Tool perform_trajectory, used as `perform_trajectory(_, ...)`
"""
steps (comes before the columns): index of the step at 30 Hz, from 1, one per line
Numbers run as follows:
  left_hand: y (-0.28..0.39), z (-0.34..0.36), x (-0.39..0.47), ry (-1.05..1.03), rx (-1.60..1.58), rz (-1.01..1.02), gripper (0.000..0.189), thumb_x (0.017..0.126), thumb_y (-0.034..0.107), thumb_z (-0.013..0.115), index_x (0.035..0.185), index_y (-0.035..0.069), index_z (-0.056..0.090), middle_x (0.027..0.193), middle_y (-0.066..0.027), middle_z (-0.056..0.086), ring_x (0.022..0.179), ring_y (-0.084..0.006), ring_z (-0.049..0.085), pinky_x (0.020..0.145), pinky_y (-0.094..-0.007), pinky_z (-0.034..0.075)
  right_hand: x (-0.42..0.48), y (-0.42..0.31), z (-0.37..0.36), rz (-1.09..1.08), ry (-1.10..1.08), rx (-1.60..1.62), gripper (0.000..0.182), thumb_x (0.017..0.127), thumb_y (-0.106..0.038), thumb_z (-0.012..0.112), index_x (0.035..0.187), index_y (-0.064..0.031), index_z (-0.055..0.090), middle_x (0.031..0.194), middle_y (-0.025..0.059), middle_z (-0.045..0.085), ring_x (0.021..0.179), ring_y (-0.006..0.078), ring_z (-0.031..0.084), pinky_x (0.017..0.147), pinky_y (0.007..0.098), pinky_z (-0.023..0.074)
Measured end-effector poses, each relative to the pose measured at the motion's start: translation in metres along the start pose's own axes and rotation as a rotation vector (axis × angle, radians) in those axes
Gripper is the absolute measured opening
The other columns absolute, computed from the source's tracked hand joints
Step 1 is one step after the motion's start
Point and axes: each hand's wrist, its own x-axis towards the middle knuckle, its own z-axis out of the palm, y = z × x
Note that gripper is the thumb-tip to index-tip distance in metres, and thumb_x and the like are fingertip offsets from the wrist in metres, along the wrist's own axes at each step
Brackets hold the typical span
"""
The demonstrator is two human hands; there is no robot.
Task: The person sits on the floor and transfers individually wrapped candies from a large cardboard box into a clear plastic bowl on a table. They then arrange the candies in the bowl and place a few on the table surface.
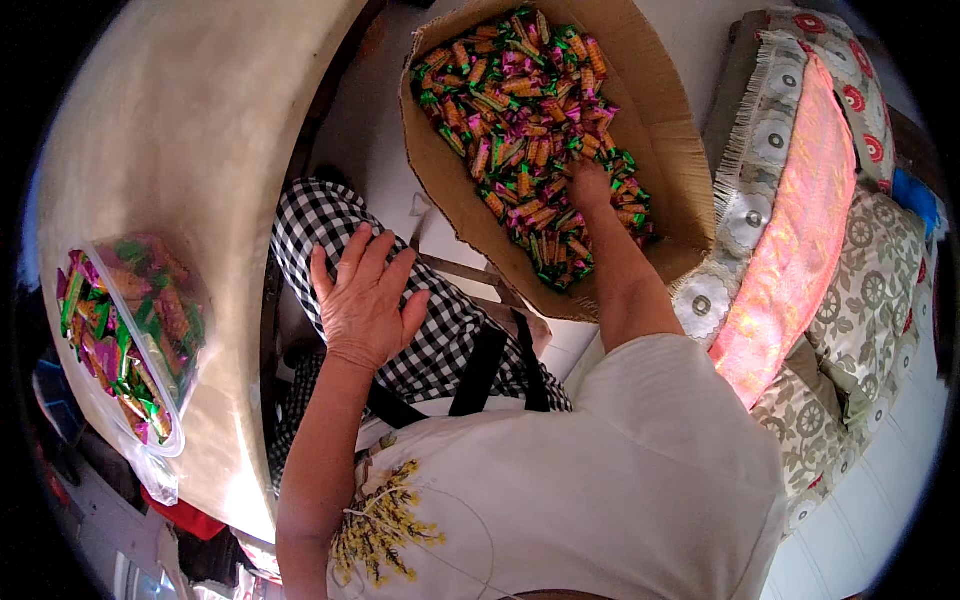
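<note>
My left hand (367,296) rests palm down, fingers spread, on my black-and-white checked trouser leg (322,217). My right hand (590,184) reaches into a cardboard box (660,105), its fingers down among many wrapped candies (517,112) in green, purple and orange wrappers. Those fingertips are hidden by the candies, so whether they hold one does not show. At the far left, a clear plastic container (174,409) filled with similar wrapped candies stands on the pale table.
The pale table (187,112) runs along my left side. On the right is a seat with a fringed patterned cover (750,217), a pink cloth (806,225) and floral cushions (874,300). A clear plastic bag (156,476) hangs near the container. A wooden bar (461,271) shows below the box.
</note>
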Motion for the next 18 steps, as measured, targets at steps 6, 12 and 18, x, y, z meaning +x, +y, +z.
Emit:
perform_trajectory(6,0.000,-0.001,0.002,-0.007,-0.012,0.007,0.045,0.080,0.040,0.058,0.118,0.016,0.062,0.134,-0.0061,0.050,0.135,-0.0266,0.034,0.112,-0.0573,0.007,-0.013,-0.010,-0.002,0.045,-0.025,-0.118,0.029,0.085,-0.017,0.066,0.113,-0.0086,0.063,0.107,0.0139,0.062,0.105,0.0326,0.057,0.087,0.0460,0.0506)
perform_trajectory(12,0.000,0.000,0.001,0.016,-0.002,0.005,0.044,0.079,0.039,0.059,0.117,0.016,0.062,0.133,-0.0058,0.051,0.134,-0.0268,0.035,0.112,-0.0569,0.007,-0.045,-0.033,-0.020,-0.248,0.056,0.104,0.022,0.075,-0.013,0.070,0.096,-0.0063,0.066,0.094,0.0132,0.064,0.091,0.0322,0.061,0.074,0.0443,0.0505)
perform_trajectory(18,0.001,0.002,-0.001,0.020,0.000,-0.020,0.046,0.078,0.042,0.063,0.116,0.017,0.063,0.131,-0.0031,0.051,0.134,-0.0226,0.035,0.110,-0.0590,0.011,-0.041,-0.050,0.049,-0.416,-0.001,-0.052,0.024,0.074,-0.017,0.070,0.097,-0.0086,0.068,0.086,0.0138,0.064,0.087,0.0320,0.062,0.072,0.0434,0.0515)
